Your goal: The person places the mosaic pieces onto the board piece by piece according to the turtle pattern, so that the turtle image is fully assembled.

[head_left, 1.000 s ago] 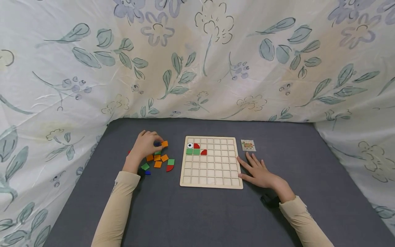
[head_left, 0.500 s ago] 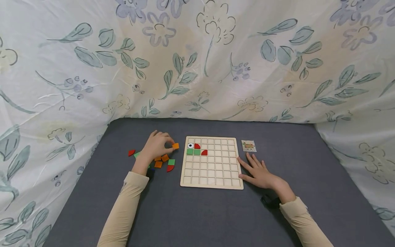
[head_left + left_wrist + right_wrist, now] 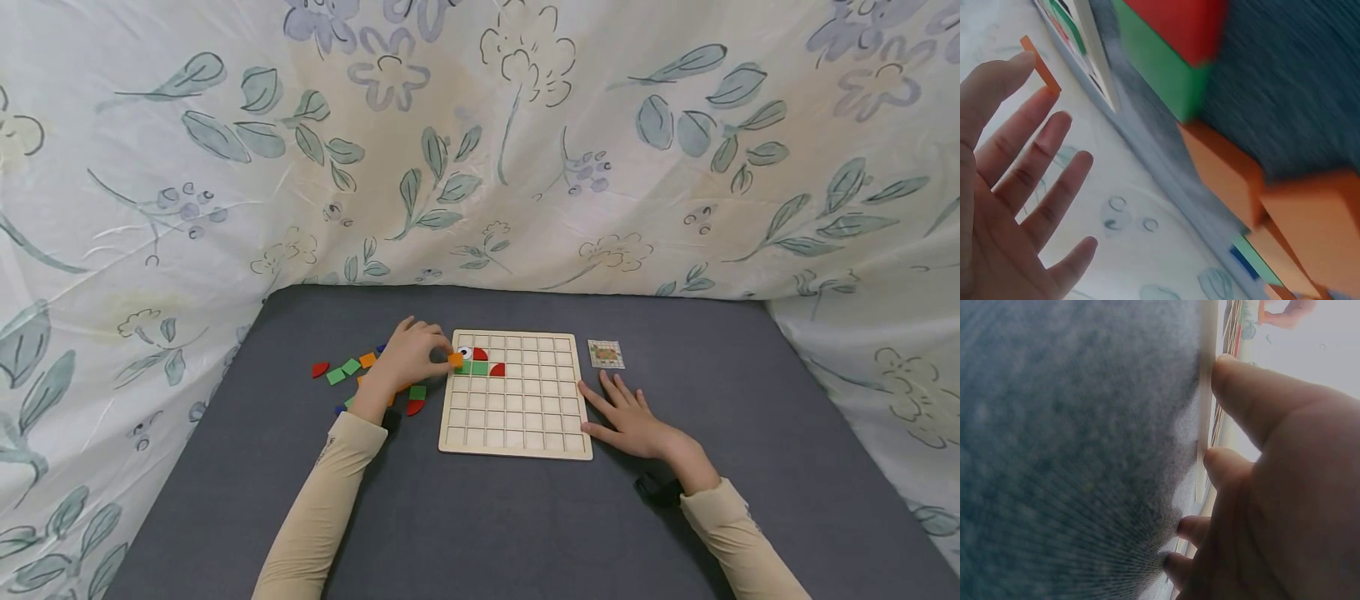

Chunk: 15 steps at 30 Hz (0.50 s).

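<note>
the left hand [image 3: 409, 355], nearer, pinches 1 orange tile [image 3: 456, 360] on its board side, at the left edge of the wooden board [image 3: 517, 417]; the right hand [image 3: 632, 418], spread, touches the right edge.

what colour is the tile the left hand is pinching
The tile in the left hand is orange; the left wrist view shows it best.

Setting: a curtained-off tabletop area, homelike in its furnishing; the type of room beyond cannot be determined. Indicators: floral-printed fabric [image 3: 450, 271] hangs behind the grid board [image 3: 516, 410] and to both sides of it — leaf, blossom and berry motifs. A dark grey bench [image 3: 517, 525] extends beneath the board — toy-like coloured tiles [image 3: 351, 367] lie to the board's left.
</note>
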{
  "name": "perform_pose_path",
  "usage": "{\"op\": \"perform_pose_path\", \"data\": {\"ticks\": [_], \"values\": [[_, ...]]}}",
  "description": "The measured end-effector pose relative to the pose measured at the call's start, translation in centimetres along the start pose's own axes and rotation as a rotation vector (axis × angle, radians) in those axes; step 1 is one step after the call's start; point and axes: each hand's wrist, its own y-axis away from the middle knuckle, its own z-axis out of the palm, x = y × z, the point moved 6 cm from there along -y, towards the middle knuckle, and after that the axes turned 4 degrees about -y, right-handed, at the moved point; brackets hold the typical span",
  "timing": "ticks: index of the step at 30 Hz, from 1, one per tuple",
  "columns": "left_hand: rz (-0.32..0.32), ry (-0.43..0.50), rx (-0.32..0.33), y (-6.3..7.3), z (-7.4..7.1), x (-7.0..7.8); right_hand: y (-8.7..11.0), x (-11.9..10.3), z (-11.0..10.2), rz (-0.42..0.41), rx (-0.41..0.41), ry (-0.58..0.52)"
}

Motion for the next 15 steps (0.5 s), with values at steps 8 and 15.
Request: {"op": "perform_pose_path", "data": {"ticks": [8, 15], "values": [[0.059, -0.015, -0.02, -0.8, 0.7, 2.0, -0.1, 0.0, 0.1, -0.001, 0.001, 0.0], [0.087, -0.008, -0.053, -1.3, 1.4, 3.2, 0.0, -0.1, 0.1, -0.006, 0.006, 0.003]]}}
